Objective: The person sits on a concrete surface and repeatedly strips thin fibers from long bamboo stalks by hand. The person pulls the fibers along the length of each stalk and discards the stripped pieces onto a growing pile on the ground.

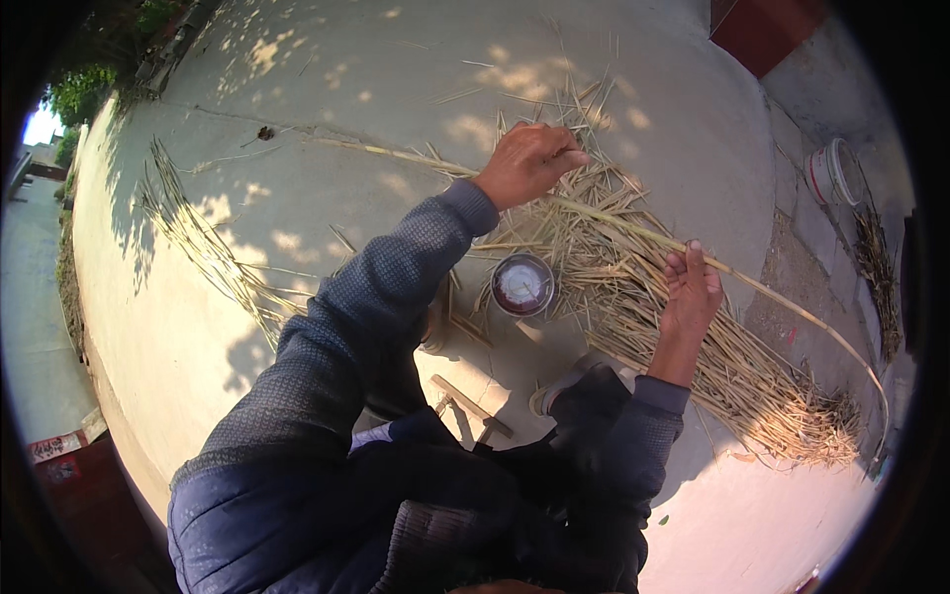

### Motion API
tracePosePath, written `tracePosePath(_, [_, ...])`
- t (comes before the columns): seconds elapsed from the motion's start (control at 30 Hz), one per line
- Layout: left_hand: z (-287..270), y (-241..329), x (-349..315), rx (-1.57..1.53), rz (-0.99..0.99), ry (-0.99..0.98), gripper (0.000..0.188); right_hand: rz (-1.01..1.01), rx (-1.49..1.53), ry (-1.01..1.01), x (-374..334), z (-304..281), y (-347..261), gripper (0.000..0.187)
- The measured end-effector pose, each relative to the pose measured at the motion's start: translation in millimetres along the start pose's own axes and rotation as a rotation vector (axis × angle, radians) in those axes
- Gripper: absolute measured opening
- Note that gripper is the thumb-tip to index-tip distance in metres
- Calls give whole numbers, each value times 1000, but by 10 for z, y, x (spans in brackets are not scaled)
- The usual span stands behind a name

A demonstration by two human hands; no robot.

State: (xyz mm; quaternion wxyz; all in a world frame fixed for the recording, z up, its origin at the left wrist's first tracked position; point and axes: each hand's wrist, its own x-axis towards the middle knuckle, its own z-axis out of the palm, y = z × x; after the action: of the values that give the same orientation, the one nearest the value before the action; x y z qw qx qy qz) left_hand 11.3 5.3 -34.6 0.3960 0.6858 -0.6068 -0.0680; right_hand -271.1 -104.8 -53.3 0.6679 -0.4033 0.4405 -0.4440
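Observation:
A long pale plant stalk (633, 230) stretches across the view, from the upper left to a bent thin end at the far right. My right hand (690, 294) pinches it between thumb and fingers. My left hand (529, 161) is closed, palm down, above the stalk, which passes beneath it; whatever is in its fingers is hidden. Below both hands a big heap of dry stalks (732, 371) lies on the ground, its cut ends at the lower right. A small round metal tin (522, 285) with something whitish inside stands at the heap's near left edge.
Another loose bunch of thin stalks (213, 247) lies at the left on the concrete ground (396, 84). Near my feet is a small wooden piece (470, 404). At the right are a white bucket (836, 173) and dark brushwood (876, 277); a red-brown block (767, 30) stands farther back.

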Motion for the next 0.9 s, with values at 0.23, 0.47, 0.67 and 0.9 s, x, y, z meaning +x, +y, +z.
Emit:
tracePosePath(0.23, [412, 321, -143, 280, 418, -116, 34, 63, -65, -112, -106, 152, 199, 30])
tracePosePath(0.47, [-134, -284, -156, 648, 46, -361, 27, 22, -103, 121, 109, -238, -135, 27])
tracePosePath(0.67, [395, 163, -111, -115, 132, -287, 32, -48, -28, -95, -148, 97, 84, 27])
tracePosePath(0.9, [333, 147, -95, -169, -76, -383, 25, -2, 4, -59, -102, 86, -13, 24])
